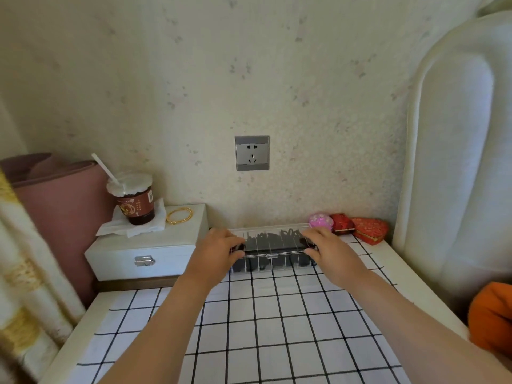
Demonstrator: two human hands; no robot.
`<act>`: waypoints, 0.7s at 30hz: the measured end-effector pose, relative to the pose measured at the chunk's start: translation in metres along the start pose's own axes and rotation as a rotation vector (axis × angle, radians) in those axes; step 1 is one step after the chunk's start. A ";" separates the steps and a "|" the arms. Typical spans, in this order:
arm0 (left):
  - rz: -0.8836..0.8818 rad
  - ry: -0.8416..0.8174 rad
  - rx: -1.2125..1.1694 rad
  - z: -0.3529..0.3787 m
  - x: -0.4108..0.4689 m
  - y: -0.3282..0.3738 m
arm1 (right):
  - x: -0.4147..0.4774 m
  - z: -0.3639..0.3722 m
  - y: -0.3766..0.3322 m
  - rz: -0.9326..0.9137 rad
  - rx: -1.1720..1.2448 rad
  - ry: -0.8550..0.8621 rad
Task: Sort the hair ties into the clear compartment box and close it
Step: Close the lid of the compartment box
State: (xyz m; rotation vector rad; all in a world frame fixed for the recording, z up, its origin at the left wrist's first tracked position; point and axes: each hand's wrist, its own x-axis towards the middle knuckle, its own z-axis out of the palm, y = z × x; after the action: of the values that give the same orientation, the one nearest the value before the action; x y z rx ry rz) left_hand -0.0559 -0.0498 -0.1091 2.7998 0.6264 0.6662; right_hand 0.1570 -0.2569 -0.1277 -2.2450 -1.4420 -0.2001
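Black-gridded white cloth [277,314] covers the table nearest the camera, and 2 bare forearms reach across it. The left hand [219,249] curls its fingers over the top of the left end of the clear compartment box [273,261], thumb at the front. The right hand [331,250] grips the right end the same way. The box lies crosswise between them, lid down, with black hair ties [288,234] in its compartments. Just behind sit a pink glittery ball [320,220] and a red heart-shaped box [370,229]. A wall socket [252,153] is above.
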 end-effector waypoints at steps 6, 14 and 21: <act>0.071 -0.050 0.041 0.017 -0.012 0.001 | -0.005 0.011 -0.002 0.017 -0.057 -0.006; 0.045 0.055 0.052 0.035 -0.016 0.001 | -0.008 0.026 -0.004 0.035 0.013 0.109; 0.095 0.128 0.119 0.034 -0.007 -0.003 | 0.001 0.030 -0.004 0.089 0.068 0.085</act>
State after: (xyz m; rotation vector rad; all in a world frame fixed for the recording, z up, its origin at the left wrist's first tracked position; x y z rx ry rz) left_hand -0.0462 -0.0534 -0.1428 2.9301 0.5753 0.8591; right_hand 0.1503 -0.2408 -0.1530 -2.2121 -1.2833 -0.2122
